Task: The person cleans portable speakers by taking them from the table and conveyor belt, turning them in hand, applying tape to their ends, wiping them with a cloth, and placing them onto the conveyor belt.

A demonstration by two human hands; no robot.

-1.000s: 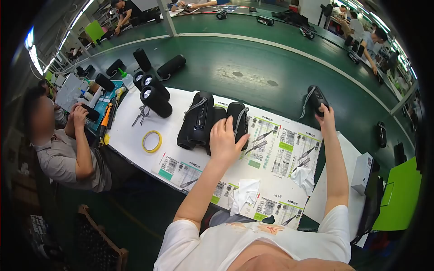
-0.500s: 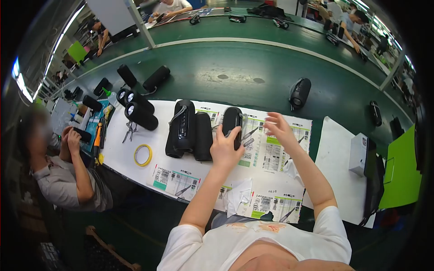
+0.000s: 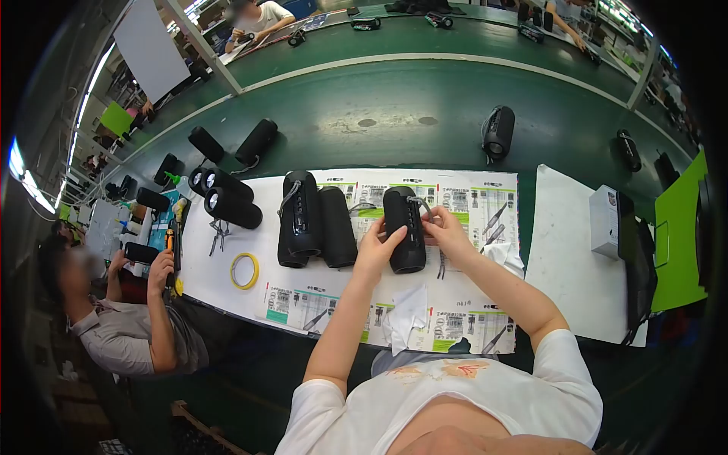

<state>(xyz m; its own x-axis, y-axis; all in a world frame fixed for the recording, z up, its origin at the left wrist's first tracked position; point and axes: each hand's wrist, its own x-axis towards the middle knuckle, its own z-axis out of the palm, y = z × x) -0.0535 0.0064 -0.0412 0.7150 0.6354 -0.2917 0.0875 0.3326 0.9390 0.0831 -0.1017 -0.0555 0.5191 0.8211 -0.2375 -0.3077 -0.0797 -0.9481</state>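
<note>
A black cylindrical speaker stands over the printed sheets, its button panel showing. My left hand is wrapped round its left side. At its upper right, my right hand has its fingers closed on the grey strap. Left of my hands lie more black speakers, one with a strap and a visible panel, another beside it. A white cloth lies nearer to me.
Yellow tape roll and clustered speakers are at the left. A co-worker sits there, holding a black object. Another speaker lies on the green surface. A white box is at the right.
My right hand released a speaker on the green surface and came to the strap of the one in my left hand. That speaker now sits nearer to me, among the sheets.
</note>
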